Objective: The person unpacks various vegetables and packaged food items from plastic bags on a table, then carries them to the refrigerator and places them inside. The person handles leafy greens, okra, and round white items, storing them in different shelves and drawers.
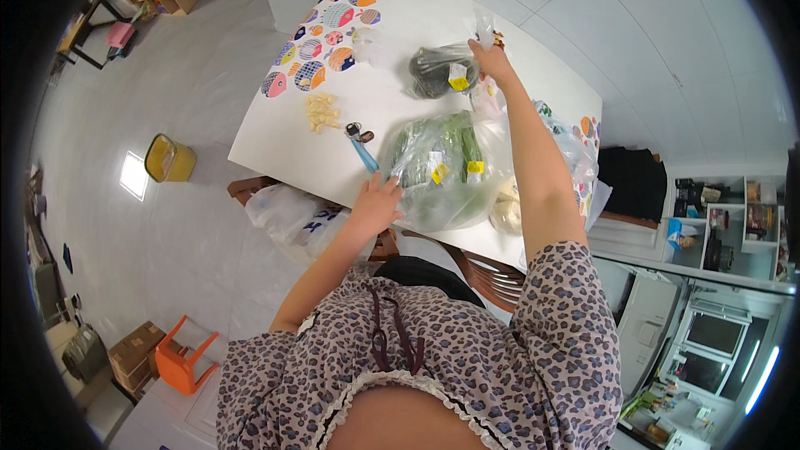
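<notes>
My right hand (492, 62) is stretched to the far side of the white table (294, 147), its fingers closed on the gathered top of a clear plastic bag. That bag (431, 72) holds dark produce that I cannot name and bears a yellow-and-white label. At the near edge my left hand (376, 203) rests with fingers apart, beside a large clear bag of long green vegetables (465, 137). Keys with a blue strap (362, 153) lie just beyond its fingertips. Further left is a small pile of peeled garlic cloves (322, 112).
Fish decals (337, 15) decorate the table's left end. More plastic bags (575, 150) crowd its right end, and a pale round item in plastic (506, 209) sits near the front edge. Below stand a wooden chair (494, 278) and a white bag (287, 209). A yellow bin (172, 159) is on the floor.
</notes>
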`<action>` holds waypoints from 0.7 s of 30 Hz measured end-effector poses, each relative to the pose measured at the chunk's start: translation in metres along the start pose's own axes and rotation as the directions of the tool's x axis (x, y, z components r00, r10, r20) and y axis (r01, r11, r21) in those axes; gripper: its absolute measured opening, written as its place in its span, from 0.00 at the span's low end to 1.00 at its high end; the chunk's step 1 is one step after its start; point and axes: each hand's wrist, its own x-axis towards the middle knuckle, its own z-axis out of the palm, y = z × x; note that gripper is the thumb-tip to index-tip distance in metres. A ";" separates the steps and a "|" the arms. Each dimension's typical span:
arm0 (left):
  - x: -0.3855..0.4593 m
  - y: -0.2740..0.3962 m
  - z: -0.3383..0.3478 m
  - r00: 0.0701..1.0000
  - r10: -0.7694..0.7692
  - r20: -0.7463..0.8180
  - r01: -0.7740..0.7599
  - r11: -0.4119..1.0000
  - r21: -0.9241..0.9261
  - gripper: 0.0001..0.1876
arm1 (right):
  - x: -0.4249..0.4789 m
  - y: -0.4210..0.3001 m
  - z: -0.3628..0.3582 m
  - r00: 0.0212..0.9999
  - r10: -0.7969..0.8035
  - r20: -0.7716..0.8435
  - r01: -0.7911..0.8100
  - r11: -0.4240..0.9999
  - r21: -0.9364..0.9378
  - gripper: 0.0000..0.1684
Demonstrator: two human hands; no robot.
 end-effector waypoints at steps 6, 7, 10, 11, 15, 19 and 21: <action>-0.006 -0.001 -0.009 0.998 -0.021 -0.051 0.021 1.000 -0.010 0.26 | 0.004 0.009 0.026 0.997 0.000 -0.082 0.016 0.981 0.191 0.31; -0.005 0.000 -0.008 0.997 -0.016 -0.072 0.016 1.000 -0.005 0.25 | 0.004 0.016 0.025 0.998 0.001 -0.057 0.010 0.984 0.177 0.30; 0.011 -0.001 -0.002 0.994 -0.059 -0.094 0.061 0.998 0.012 0.19 | 0.001 0.028 0.019 0.999 0.034 0.003 -0.034 0.982 0.186 0.29; 0.015 0.002 0.001 0.974 -0.036 -0.222 0.038 0.999 0.004 0.15 | -0.003 0.033 0.019 0.999 0.030 0.030 -0.034 0.991 0.127 0.30; 0.040 0.042 -0.030 0.855 0.221 -0.468 -0.289 0.954 -0.078 0.11 | -0.018 0.051 0.019 0.992 -0.083 0.090 0.081 0.997 0.017 0.29; 0.070 0.042 0.007 0.855 0.461 -0.239 -0.478 0.878 -0.015 0.12 | -0.077 0.028 0.038 0.922 -0.380 -0.072 0.375 0.924 -0.082 0.23; 0.070 0.047 0.005 0.956 0.293 -0.009 -0.293 0.956 0.016 0.12 | -0.111 0.026 0.047 0.837 -0.456 -0.304 0.456 0.887 -0.073 0.21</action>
